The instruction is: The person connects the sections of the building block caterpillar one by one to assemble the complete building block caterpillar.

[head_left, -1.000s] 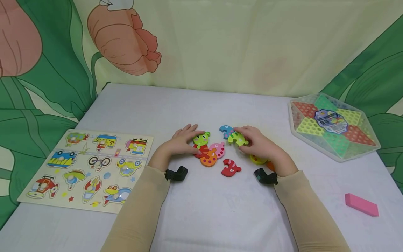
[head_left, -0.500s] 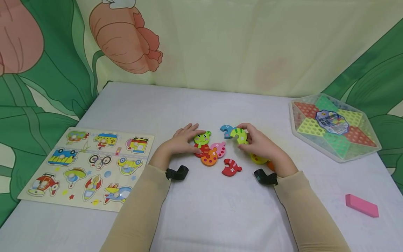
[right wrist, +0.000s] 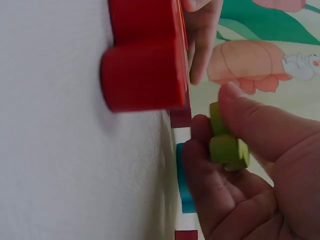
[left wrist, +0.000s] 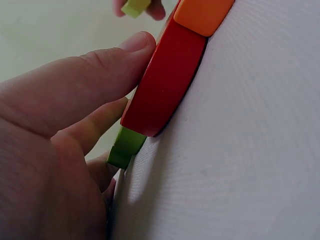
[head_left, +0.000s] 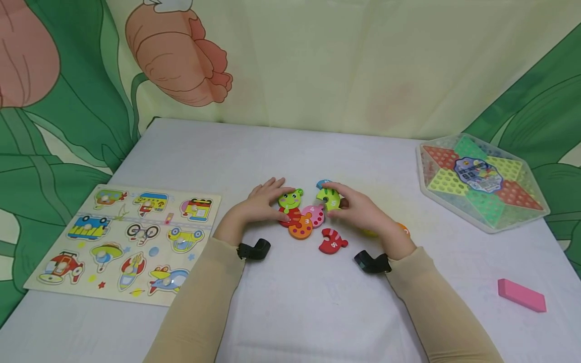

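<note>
The left hand [head_left: 262, 202] holds the joined pieces at their left side, thumb on the red piece [left wrist: 165, 75] and other fingers by the green frog-faced head [head_left: 290, 200]. An orange piece [head_left: 300, 228] and a pink piece [head_left: 316, 216] adjoin the red one. Between thumb and fingers the right hand [head_left: 360, 207] pinches a green striped piece [head_left: 332, 199], raised off the cloth in the right wrist view, just right of the pink piece. Behind it lies a blue piece [head_left: 323, 183], partly hidden. A loose red striped piece [head_left: 333, 241] lies nearer the front.
Yellow and orange pieces [head_left: 402, 229] are partly hidden beneath the right forearm. A vehicle puzzle board [head_left: 150, 257] lies at the left, partly under the left sleeve. A hexagonal game box [head_left: 481, 181] sits back right, and a pink block [head_left: 521, 295] front right.
The right hand has lifted the green striped piece, turned it and carried it left toward the pink piece, now covering more of the blue one. The left hand has stayed in place.
</note>
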